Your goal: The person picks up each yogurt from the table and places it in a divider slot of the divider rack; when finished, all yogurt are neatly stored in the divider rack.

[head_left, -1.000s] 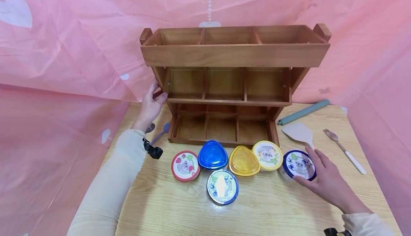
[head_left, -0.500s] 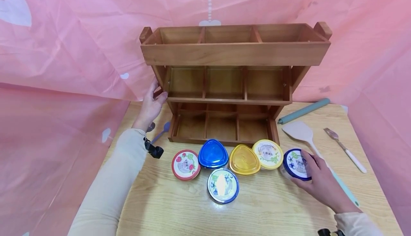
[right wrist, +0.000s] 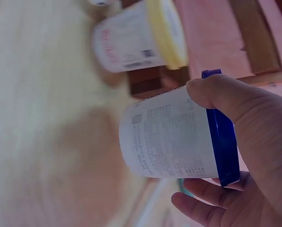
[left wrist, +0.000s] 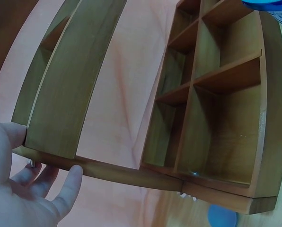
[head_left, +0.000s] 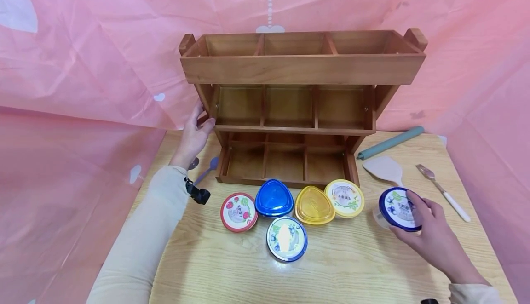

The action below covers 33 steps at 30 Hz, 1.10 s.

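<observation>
My right hand [head_left: 434, 237] grips a tub with a dark blue lid [head_left: 400, 209] by its rim. The right wrist view shows this white cup [right wrist: 171, 137] held above the tabletop, thumb on the near side and fingers on the far side. At the left side of a three-tier wooden rack [head_left: 302, 71], my left hand [head_left: 193, 138] holds its side frame by the middle tier. In the left wrist view the thumb lies on the tier's edge, and the fingers of the left hand [left wrist: 41, 184] reach round the side piece [left wrist: 127, 176].
Before the rack stand a red-lidded tub [head_left: 239, 212], a blue box [head_left: 274, 198], a yellow box [head_left: 314, 205], a yellow-lidded tub [head_left: 344, 198] and another blue-lidded tub [head_left: 286, 239]. A rolling pin [head_left: 390, 143], spatula [head_left: 385, 168] and fork [head_left: 443, 191] lie right; a blue spoon [head_left: 207, 169] lies left.
My right hand has closed on the blue-lidded tub, raised it from the table and carried it a little to the right. My left hand stays on the rack's side.
</observation>
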Motion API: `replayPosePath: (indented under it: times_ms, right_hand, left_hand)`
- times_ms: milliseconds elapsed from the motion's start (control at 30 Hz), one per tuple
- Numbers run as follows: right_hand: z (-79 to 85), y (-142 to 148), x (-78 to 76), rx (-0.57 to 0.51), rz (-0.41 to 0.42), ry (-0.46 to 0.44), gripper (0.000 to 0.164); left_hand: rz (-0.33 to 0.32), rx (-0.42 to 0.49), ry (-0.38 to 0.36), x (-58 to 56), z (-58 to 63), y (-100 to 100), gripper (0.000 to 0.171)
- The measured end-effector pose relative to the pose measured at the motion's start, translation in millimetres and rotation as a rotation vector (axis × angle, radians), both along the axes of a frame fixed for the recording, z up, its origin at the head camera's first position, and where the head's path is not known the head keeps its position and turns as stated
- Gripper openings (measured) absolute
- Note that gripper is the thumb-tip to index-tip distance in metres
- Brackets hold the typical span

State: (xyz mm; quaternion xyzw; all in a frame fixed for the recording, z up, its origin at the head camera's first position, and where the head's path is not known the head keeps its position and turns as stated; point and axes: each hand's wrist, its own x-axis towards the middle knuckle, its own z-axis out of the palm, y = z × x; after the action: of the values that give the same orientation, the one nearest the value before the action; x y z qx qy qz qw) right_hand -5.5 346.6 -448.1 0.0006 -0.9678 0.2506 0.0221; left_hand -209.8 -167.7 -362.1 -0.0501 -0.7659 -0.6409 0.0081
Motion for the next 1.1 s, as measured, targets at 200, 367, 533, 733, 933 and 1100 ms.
replayPosePath:
  times_ms: [200,367,533,733,933,1100]
  right_hand:
    - [26.9,3.4,-12.9,-0.015,-0.009,0.11,0.101]
    - [42.3,-5.1,-33.0,-0.042,-0.002,0.133,0.101]
    - [47.7,-19.8,-55.7,-0.066,-0.001,0.072,0.099]
    - [44.3,-38.0,-79.6,-0.076,0.05,0.031,0.099]
    - [38.1,-55.3,-100.6,-0.109,0.105,0.007,0.099]
    - [31.4,-68.4,-117.2,-0.104,0.161,-0.018,0.097]
  left_hand:
    - [0.006,0.0,0.007,-0.2,-0.1,-0.6,0.069]
    - [0.006,-0.003,-0.008,0.5,1.2,-1.1,0.068]
    - [-0.002,0.001,-0.02,0.6,1.7,-1.1,0.068]
    - [0.001,0.006,-0.026,1.1,2.3,-0.9,0.068]
    - [-0.001,0.006,-0.039,1.5,2.9,-0.8,0.068]
    - [-0.002,0.003,-0.052,1.5,2.5,-1.2,0.068]
